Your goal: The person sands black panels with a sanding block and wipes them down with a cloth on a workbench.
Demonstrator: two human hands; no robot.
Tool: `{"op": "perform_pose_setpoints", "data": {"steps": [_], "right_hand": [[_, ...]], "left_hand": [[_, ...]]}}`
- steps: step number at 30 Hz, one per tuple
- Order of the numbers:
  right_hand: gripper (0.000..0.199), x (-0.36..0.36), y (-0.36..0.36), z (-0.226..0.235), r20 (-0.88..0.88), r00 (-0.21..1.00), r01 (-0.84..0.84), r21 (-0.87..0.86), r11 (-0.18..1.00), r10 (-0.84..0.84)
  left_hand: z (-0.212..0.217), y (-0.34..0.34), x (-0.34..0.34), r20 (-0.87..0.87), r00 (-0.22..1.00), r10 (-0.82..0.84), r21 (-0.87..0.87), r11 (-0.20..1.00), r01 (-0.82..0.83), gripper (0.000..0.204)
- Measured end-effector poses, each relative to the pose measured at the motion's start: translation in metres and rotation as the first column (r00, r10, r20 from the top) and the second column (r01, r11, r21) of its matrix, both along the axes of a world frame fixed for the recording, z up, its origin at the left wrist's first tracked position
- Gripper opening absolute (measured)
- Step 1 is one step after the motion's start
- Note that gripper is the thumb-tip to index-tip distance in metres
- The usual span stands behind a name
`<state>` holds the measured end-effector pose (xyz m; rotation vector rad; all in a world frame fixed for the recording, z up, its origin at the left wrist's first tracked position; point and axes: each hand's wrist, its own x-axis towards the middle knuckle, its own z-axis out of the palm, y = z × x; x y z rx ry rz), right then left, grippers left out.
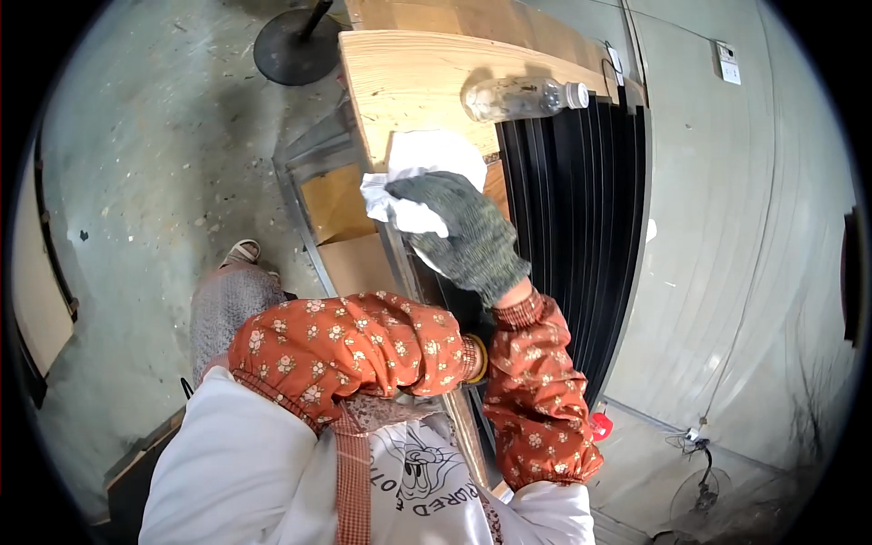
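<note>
My right hand (463, 232), in a dark grey knitted glove, is closed on a crumpled white cloth (436, 154). The cloth lies over the near edge of a light wooden board (409, 82), beside a row of long black strips (577, 218). My left forearm in a red flowered sleeve (354, 345) crosses in front of me. Only the wrist with a yellow bangle (479, 359) shows there; my left hand itself is hidden behind the right sleeve (540, 400).
A clear plastic bottle with a white cap (522, 98) lies on its side on the board, next to the strips' far ends. A metal frame (300, 209) stands left of the work surface. Beyond it is a round black stand base (295, 47). A fan (699, 495) stands at lower right.
</note>
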<state>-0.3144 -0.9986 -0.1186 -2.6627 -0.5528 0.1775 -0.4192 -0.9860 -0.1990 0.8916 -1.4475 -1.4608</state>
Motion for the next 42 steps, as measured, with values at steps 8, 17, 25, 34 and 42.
{"op": "perform_pose_setpoints", "data": {"steps": [8, 17, 25, 34, 42], "right_hand": [[0.045, 0.019, 0.001, -0.007, -0.318, 0.738, 0.674, 0.317, 0.667, -0.595], [0.042, -0.036, 0.003, 0.001, 0.062, 0.959, 0.264, 0.148, 0.953, -0.275], [0.024, 0.032, 0.002, -0.023, 0.165, 0.923, 0.367, -0.11, 0.924, -0.347], [0.037, -0.129, -0.06, 0.101, 0.405, 0.472, 0.686, 0.389, 0.615, -0.783], [0.053, -0.32, -0.023, 0.011, 0.304, -0.084, 0.949, 0.314, 0.017, -0.949]], "left_hand": [[0.015, -0.013, 0.008, 0.383, 0.924, -0.006, -0.162, 0.984, 0.073, 0.041], [0.024, -0.015, 0.016, 0.583, 0.812, 0.017, -0.236, 0.96, 0.15, 0.04], [0.033, -0.016, 0.041, 0.778, 0.627, -0.052, -0.174, 0.94, 0.294, 0.039], [0.056, -0.023, 0.026, 0.9, 0.429, -0.08, -0.107, 0.913, 0.394, 0.037], [0.083, -0.037, 0.046, 0.904, 0.424, 0.055, -0.227, 0.902, 0.368, 0.028]]}}
